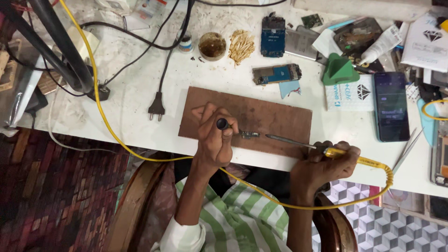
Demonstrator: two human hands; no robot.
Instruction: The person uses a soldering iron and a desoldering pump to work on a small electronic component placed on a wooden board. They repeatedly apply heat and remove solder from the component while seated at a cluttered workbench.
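My left hand point(214, 137) is closed around a dark-handled tool point(223, 124) whose tip presses a small metal part point(249, 135) onto a brown wooden board point(280, 116). My right hand point(324, 165) grips a yellow-handled soldering iron point(298, 141). Its metal tip points left and stops just right of the small part. A yellow cable point(102, 112) runs from the iron's handle, loops under my arms and climbs to the far left of the white table point(130, 93).
Behind the board lie a circuit board point(276, 73), a blue phone board point(273, 36), a round tin point(212, 45), a green stand point(339, 70) and a black plug point(157, 107). A dark phone point(391, 106) and tweezers point(407, 149) lie at the right.
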